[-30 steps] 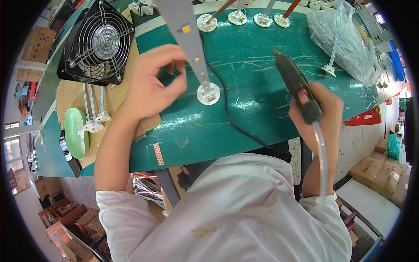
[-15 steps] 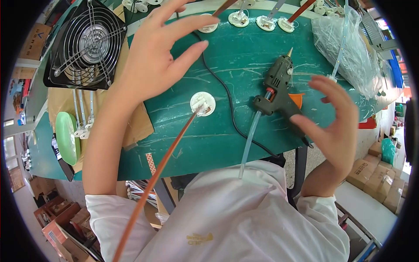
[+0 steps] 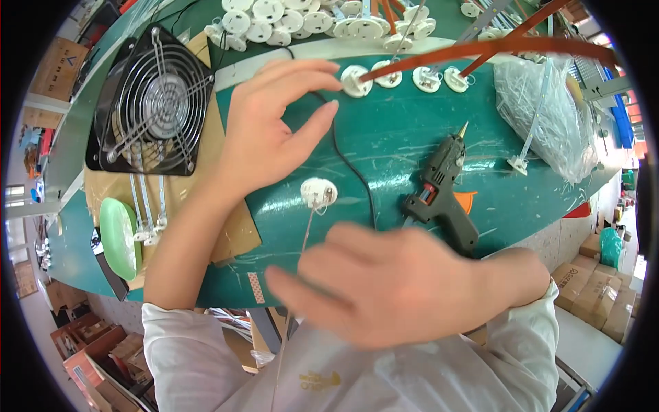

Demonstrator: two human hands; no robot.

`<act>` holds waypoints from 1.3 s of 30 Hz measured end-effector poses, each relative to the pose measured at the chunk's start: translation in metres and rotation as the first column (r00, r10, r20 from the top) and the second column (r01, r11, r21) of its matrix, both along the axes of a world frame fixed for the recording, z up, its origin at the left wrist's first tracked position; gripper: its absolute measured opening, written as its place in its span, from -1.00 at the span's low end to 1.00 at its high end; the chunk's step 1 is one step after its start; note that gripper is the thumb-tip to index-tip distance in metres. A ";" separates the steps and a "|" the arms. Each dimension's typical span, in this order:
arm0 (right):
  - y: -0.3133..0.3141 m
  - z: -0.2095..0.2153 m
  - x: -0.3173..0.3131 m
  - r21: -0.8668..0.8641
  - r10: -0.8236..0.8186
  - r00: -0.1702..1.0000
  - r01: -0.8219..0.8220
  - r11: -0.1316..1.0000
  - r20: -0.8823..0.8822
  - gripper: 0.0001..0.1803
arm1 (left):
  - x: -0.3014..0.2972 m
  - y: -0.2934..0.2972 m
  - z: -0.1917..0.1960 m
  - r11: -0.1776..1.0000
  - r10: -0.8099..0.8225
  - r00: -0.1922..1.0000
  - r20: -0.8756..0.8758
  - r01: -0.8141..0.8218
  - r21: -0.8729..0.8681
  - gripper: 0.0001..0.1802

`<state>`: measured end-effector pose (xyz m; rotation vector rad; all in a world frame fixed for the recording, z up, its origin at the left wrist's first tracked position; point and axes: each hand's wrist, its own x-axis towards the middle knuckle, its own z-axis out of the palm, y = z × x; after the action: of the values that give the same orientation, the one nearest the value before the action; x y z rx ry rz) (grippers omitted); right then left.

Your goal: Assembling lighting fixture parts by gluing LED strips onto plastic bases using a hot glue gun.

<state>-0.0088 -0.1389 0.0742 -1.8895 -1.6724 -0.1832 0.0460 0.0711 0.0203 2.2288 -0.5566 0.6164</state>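
My left hand hovers over the green table with thumb and fingers apart. Its fingertips are at the edge of a round white disc, from which a reddish-brown strip runs off to the right. My right hand, smeared by motion, reaches leftward over the table's near edge; what its fingers do cannot be made out. Beside it lies a similar white disc, whose thin strip passes toward me past the right hand's fingers. A dark glue gun rests to the right, nozzle pointing away.
A black fan stands at the left, near a green oval dish and cardboard. Several white discs are piled at the back. A clear plastic bag lies at the right. A black cord crosses the table.
My right hand has swung from beside the glue gun leftward to the near disc's strip. The far disc's strip now slants right. The whole view has shifted, with more of the table's back showing.
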 end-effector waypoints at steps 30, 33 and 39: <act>0.016 -0.013 -0.027 0.012 -0.116 0.992 0.116 0.993 0.040 -0.82 | 0.024 -0.051 0.032 0.956 -0.105 0.988 -0.109 0.131 0.262 -0.91; 0.008 -0.007 -0.020 0.040 -0.089 0.996 0.088 0.995 0.016 -0.81 | 0.009 -0.035 0.037 0.986 -0.052 0.997 -0.064 0.061 0.155 -0.89; -0.009 -0.014 -0.011 -0.015 -0.152 0.972 0.152 0.988 -0.179 -0.86 | -0.011 -0.010 0.018 0.991 0.128 0.991 -0.038 -0.126 0.040 -0.88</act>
<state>-0.0197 -0.1483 0.0604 -1.9731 -1.4104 -0.0705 0.0349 0.0611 0.0382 2.3204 -0.4109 0.6280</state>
